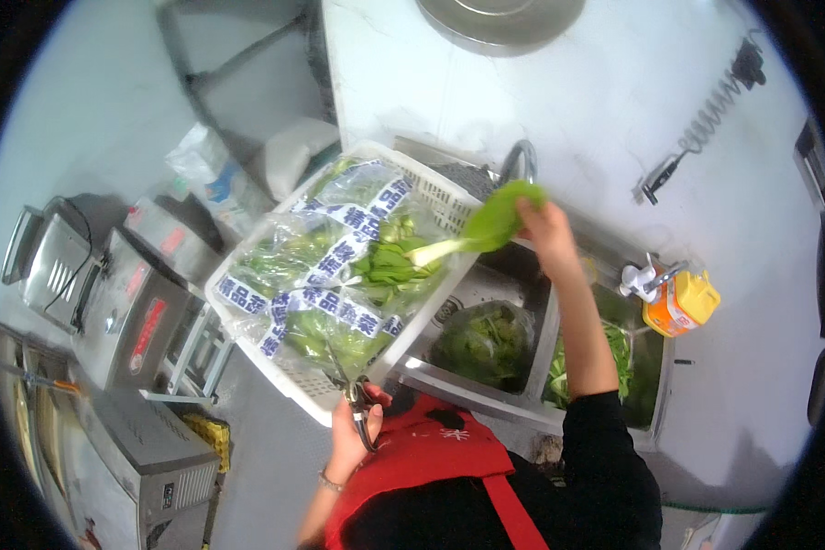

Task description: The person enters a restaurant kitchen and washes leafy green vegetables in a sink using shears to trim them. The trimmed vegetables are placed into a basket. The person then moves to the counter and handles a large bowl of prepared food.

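My left hand (pixel 359 421) holds a pair of scissors (pixel 355 393) near the front edge of a white plastic crate (pixel 302 388), blades pointing toward the bag inside. My right hand (pixel 546 227) grips a single green leaf with a pale stalk (pixel 491 223) by its leafy end, over the sink side of the crate. The stalk end reaches above the bunched leafy greens (pixel 392 265). These show through an opening in a clear plastic bag (pixel 268 251) with printed white bands. More greens lie under the plastic in the crate.
A steel double sink (pixel 540 364) adjoins the crate on the right. One basin holds a bagged bunch of greens (pixel 488 340), the other loose greens (pixel 615 350). A faucet (pixel 519 159) rises behind. A yellow-and-orange jug (pixel 680 302) stands at the right rim. Steel appliances (pixel 124 309) line the left.
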The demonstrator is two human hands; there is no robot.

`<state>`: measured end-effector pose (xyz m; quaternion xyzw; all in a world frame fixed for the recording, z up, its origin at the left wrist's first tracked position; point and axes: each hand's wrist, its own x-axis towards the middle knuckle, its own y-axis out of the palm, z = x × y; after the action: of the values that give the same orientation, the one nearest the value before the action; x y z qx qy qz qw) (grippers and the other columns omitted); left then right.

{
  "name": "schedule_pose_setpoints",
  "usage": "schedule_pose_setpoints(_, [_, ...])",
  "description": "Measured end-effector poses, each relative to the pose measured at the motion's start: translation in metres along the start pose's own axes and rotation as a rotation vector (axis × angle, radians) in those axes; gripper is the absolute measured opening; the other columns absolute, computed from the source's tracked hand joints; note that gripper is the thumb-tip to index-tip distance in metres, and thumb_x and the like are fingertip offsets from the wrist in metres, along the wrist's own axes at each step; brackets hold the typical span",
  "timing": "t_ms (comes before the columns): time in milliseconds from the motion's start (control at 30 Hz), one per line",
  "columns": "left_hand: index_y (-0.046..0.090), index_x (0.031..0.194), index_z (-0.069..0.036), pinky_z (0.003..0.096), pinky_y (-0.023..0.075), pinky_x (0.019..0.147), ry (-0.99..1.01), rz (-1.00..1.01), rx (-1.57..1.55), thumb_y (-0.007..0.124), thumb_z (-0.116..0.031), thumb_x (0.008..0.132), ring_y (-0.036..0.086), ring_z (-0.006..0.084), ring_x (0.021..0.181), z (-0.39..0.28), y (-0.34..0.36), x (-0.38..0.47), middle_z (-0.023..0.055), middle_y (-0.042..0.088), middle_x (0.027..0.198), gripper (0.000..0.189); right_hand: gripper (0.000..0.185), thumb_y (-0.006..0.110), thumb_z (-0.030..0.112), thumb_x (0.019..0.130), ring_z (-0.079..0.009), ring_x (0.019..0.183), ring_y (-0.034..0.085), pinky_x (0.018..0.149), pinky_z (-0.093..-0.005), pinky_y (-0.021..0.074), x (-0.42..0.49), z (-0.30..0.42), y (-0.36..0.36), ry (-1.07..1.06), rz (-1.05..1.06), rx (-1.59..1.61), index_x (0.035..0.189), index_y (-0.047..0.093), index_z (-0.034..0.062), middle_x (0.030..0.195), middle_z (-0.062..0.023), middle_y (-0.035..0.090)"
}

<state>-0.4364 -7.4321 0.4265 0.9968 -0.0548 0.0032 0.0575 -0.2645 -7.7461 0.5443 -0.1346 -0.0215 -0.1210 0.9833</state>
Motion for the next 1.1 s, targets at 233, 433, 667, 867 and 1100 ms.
schedule_pose_setpoints(233, [0.050,0.105,0.001,0.0285,0.0474,0.074,-0.086,0.114,0.013,0.058,-0.017,0.085,0.059,0.0159,0.082,0.006,0.010,-0.001,0.0105,0.062,0.089,0.028,0.032,0.043,0.031,0.096,-0.0101,0.073,0.052,0.065,-0.0250,0.0436,-0.110,-0.106,-0.058,-0.063,-0.602,-0.109,0.108,0.055,0.0038,0.092,0.0000,0.059])
schedule_pose_setpoints(433, [0.049,0.109,-0.001,0.0281,0.0469,0.074,-0.186,0.177,0.098,0.058,-0.013,0.083,0.059,0.0150,0.082,0.006,0.023,0.002,0.0095,0.062,0.090,0.030,0.029,0.053,0.009,0.088,-0.0238,0.075,0.056,0.065,-0.0322,0.0451,-0.133,-0.250,-0.024,0.006,-0.185,-0.762,0.117,0.050,0.0081,0.083,-0.0140,0.056])
schedule_pose_setpoints(667, [0.051,0.106,-0.001,0.0298,0.0466,0.080,-0.214,0.182,0.201,0.058,-0.010,0.081,0.059,0.0156,0.088,-0.003,0.032,0.004,0.0095,0.063,0.091,0.028,0.067,0.067,0.027,0.078,-0.0352,0.120,0.039,0.093,-0.0394,0.0425,-0.123,-0.281,-0.001,0.285,0.274,-1.224,0.128,0.037,-0.0055,0.133,-0.0223,0.037])
schedule_pose_setpoints(867, [0.051,0.103,-0.001,0.0295,0.0471,0.077,-0.146,0.059,0.184,0.060,-0.014,0.081,0.060,0.0153,0.084,0.012,0.018,-0.008,0.0091,0.063,0.087,0.027,0.032,0.059,0.011,0.081,-0.0291,0.101,0.054,0.088,-0.0382,0.0436,-0.037,-0.084,0.046,-0.619,-0.048,-0.569,0.112,0.054,0.0037,0.108,-0.0152,0.055])
schedule_pose_setpoints(1100, [0.052,0.103,-0.002,0.0284,0.0482,0.073,0.017,0.095,0.226,0.062,-0.012,0.081,0.060,0.0149,0.081,0.001,0.014,-0.012,0.0081,0.064,0.087,0.026,0.072,0.079,0.023,0.065,-0.0287,0.102,0.058,0.084,-0.0389,0.0455,0.076,-0.146,0.164,-0.054,0.705,-1.121,0.124,0.043,0.0014,0.112,-0.0148,0.059])
